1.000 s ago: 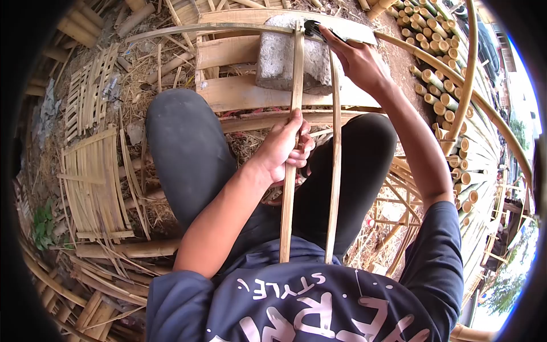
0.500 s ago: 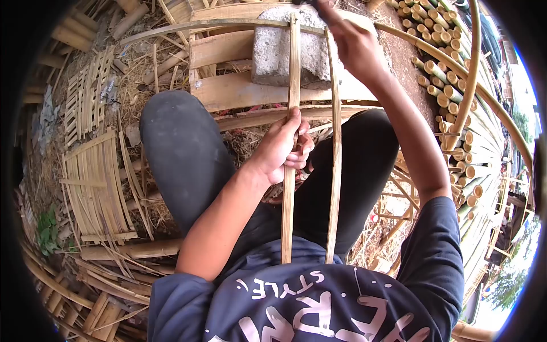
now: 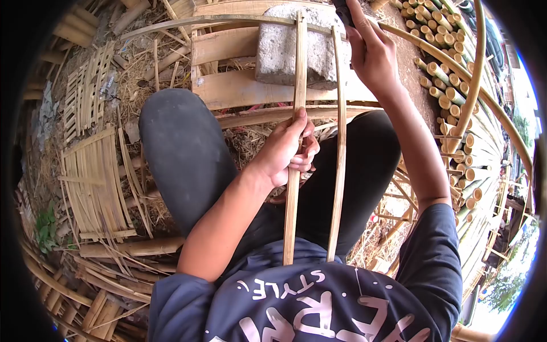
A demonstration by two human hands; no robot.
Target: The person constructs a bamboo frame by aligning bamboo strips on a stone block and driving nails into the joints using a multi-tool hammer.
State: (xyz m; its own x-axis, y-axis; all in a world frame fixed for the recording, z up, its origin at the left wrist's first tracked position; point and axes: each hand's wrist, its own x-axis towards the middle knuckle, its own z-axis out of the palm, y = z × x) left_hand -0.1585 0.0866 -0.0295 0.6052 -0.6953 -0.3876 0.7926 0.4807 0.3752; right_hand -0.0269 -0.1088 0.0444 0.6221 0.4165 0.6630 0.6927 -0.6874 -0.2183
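My left hand (image 3: 288, 149) is closed around a long bamboo strip (image 3: 299, 74), thumb on top. That strip runs from my lap up to a pale concrete block (image 3: 275, 54). To its right a second bamboo strip (image 3: 340, 142) lies roughly parallel, its far end by the block's right edge. A thin bamboo crosspiece (image 3: 228, 20) passes over the block and meets both strips near their tips. My right hand (image 3: 373, 60), right of the block, is wrapped round a dark tool handle (image 3: 343, 11); the tool's head is out of frame.
Wide split-bamboo slats (image 3: 225, 45) lie beneath and beside the block. Stacked bamboo poles (image 3: 450, 94) stand at the right, near a long curved pole (image 3: 501, 111). Slatted bamboo panels (image 3: 94, 188) and loose offcuts lie at the left on straw-strewn ground.
My right hand has moved right, away from the crosspiece, with the dark-handled tool. The two strips and my left hand have shifted slightly right in view.
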